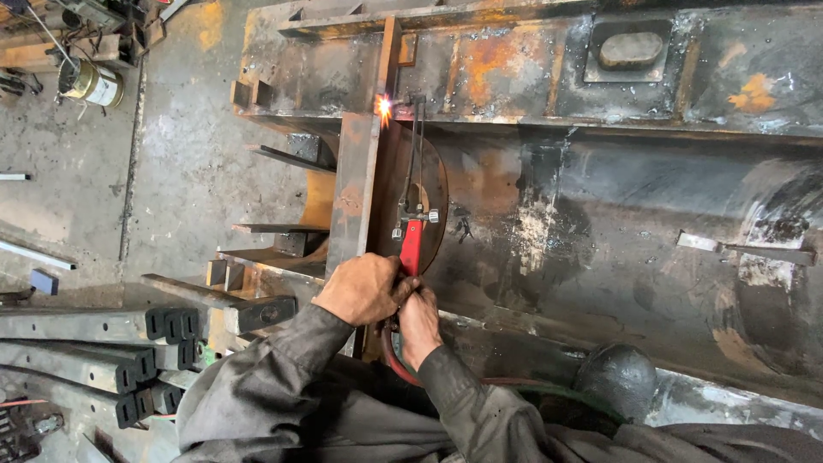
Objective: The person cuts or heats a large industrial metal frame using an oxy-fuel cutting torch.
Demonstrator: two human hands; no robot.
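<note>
1. Torch (412,210): a long cutting torch with a red handle reaches away from the person, its thin tubes running up to a tip that burns with a bright spark (383,108) against the upright rusty steel bar (354,184).
2. It is held at full reach, likely to keep the hands well back from the flame while the tip stays on the bar's upper end.
3. Left hand (360,289) wraps over the lower end of the red handle, fingers curled shut around it.
4. Right hand (419,319) sits just below, touching the left; its fingers close on the handle's end, where a red hose (393,353) loops down. Two hands together probably steady the long tool.
5. Around the bar lies a big rusted, blackened steel frame (600,171).
6. At the left, dark steel beams (86,343) lie on the concrete floor (171,154), and a can (90,83) stands near the far left corner.
</note>
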